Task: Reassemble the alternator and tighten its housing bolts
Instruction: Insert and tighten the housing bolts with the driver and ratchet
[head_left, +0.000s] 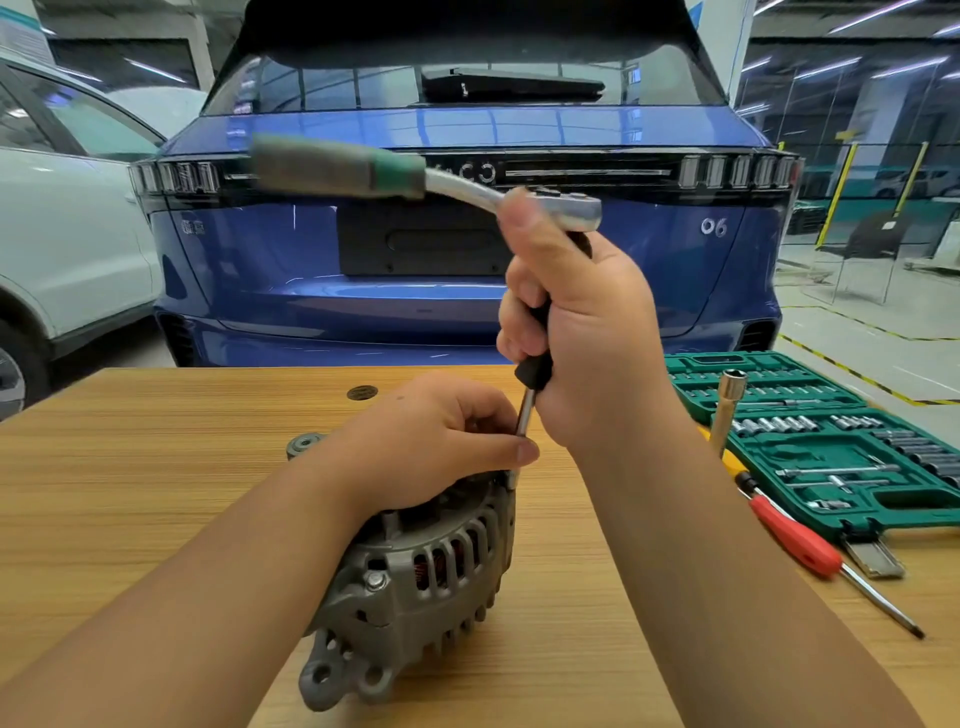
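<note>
With my left hand (441, 441) pinning the alternator (415, 582) to the table (156, 467) and pinching the extension (524, 415), my right hand (576, 332) wraps the driver beneath the ratchet (550, 208); I'd keep it plumb on the bolt.

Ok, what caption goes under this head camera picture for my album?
Right hand grips a ratchet driver above the alternator; left hand steadies its shaft.
</note>
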